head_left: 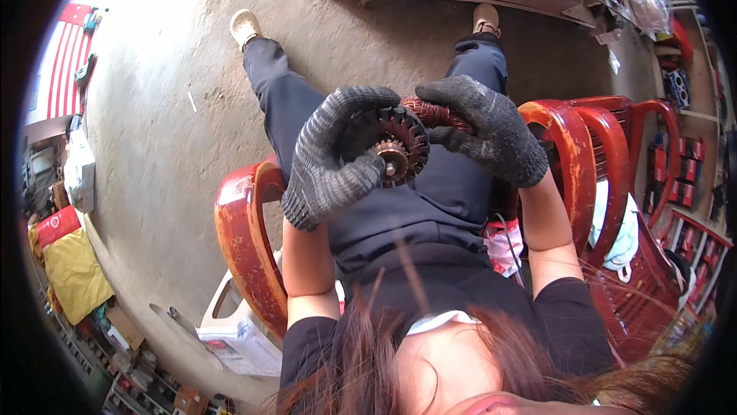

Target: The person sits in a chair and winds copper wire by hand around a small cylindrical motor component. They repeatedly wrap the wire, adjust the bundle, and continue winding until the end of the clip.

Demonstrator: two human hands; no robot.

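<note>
at the left hand (326,158), above the dark trousers (441,192): armature (407,146), slotted core (419,141) clamped in that hand. right hand (495,125) closed on a reddish wire bundle (435,113) just beside it. risk, i'd say: slack left-side grip could drop the armature to the floor (176,154); rough wire could snag a glove (530,158). commutator (390,148) end faces up and back toward the wearer (461,284), long axis foreshortened. bundle runs crosswise between the hands.
</note>
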